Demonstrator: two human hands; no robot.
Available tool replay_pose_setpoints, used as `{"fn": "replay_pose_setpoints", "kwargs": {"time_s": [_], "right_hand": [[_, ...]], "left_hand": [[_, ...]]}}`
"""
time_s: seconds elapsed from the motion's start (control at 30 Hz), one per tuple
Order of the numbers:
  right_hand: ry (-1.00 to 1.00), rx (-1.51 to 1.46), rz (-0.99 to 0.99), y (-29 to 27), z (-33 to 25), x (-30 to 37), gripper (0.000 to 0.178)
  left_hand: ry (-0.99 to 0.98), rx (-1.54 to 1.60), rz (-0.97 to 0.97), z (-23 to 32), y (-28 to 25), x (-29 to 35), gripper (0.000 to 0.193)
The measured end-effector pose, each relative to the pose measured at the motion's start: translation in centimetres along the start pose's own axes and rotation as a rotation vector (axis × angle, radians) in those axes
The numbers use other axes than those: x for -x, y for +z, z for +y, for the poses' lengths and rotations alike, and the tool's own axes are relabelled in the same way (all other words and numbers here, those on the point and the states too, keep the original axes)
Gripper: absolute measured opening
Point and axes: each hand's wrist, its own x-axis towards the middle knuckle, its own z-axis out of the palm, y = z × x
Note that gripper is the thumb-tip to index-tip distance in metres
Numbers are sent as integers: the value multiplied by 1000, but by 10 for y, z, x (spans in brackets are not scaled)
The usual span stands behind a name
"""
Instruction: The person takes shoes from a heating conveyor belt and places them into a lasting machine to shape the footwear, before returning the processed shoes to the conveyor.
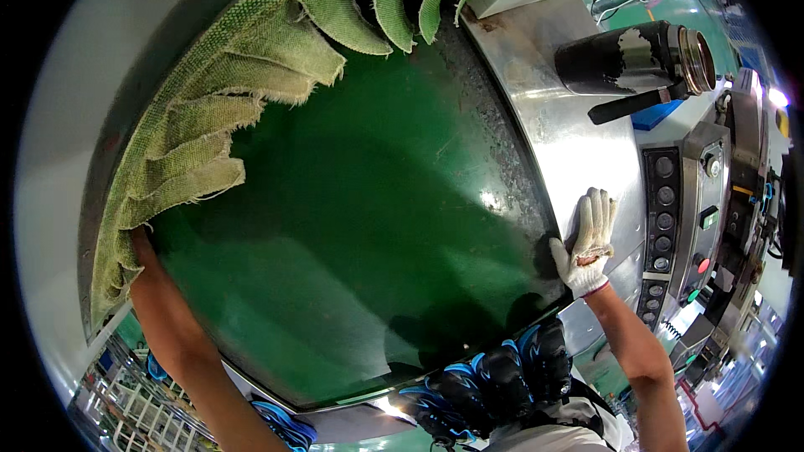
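Observation:
My right hand (589, 243), in a white knitted glove with a torn patch near the wrist, rests on the metal side plate (578, 146). Its fingers are stretched out and hold nothing. At the left, my bare left forearm (172, 318) reaches up to a curtain of frayed green fabric strips (205, 121). The strips hide my left hand, so its fingers and anything in them cannot be seen. Between my arms lies a wide green conveyor belt (352, 226) with dark, worn patches along its right side. The curtain hangs over its far and left side.
Several black-and-blue shoes (502, 381) sit at the belt's near edge, another (285, 425) left of them. A scuffed black bottle (624, 59), its mouth uncovered, is at the upper right. Beyond my right hand is a control panel (664, 209) with round dials and buttons.

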Motion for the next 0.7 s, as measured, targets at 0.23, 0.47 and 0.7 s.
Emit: {"fn": "replay_pose_setpoints", "kwargs": {"time_s": [0.23,0.47,0.7], "right_hand": [[43,26,-6,-7,4,1,100],[23,-70,1,3,-16,-5,98],[99,3,-96,-27,-15,-4,96]], "left_hand": [[-205,-206,31,36,25,27,53],[653,-1247,-508,-93,-23,-123,53],[1191,-796,-1003,12,58,174,36]]}}
